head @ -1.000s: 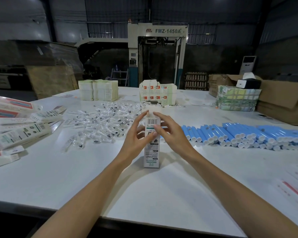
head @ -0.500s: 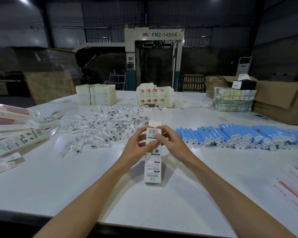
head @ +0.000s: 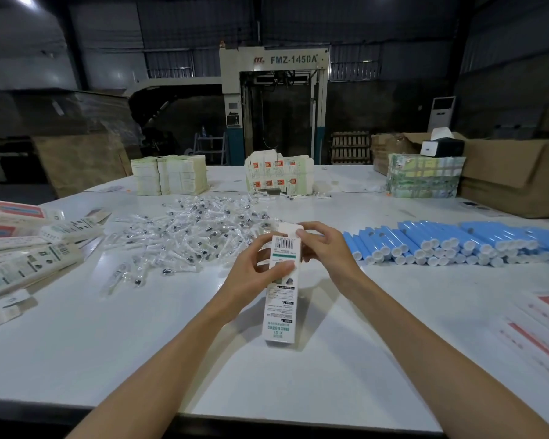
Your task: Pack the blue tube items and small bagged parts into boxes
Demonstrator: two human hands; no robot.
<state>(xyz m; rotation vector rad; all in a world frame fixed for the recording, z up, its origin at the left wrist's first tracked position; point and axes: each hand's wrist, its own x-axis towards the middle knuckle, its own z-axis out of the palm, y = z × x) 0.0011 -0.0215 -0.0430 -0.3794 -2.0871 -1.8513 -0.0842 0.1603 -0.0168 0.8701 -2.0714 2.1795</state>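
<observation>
One box (head: 281, 289) between left hand (head: 254, 275) and right hand (head: 328, 248); perhaps fifty blue tubes (head: 457, 242).

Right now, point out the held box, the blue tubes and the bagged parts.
held box (head: 280, 308): head view, lower printed face.
blue tubes (head: 450, 240): head view, middle of the row.
bagged parts (head: 197, 231): head view, centre of the pile.

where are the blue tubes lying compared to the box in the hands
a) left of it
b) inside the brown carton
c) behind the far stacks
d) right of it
d: the blue tubes lie in rows on the table to the right of the box, which the left hand and right hand hold.
</observation>
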